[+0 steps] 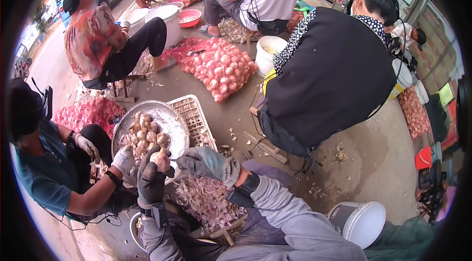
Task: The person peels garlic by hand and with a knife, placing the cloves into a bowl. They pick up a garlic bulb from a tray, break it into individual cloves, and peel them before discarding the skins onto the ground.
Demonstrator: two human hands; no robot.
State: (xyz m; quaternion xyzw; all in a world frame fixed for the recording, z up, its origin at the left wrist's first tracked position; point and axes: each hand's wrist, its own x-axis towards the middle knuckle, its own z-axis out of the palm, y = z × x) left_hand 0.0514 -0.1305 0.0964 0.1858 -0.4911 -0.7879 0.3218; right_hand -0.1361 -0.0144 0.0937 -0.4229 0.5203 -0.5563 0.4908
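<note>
Noting the grip: our left hand (150, 180), dark-gloved, is closed around one pale, papery garlic bulb (161, 159), held over the edge of the round metal basin (173, 113). And the other?

Our right hand (204, 161), grey-gloved, is curled narrow just beside it; we cannot tell whether it pinches a blade.

Progress?

We judge midway: a heap of purple-pink skins (204, 203) lies below, yet many unpeeled bulbs (144, 134) sit in the basin.
</note>
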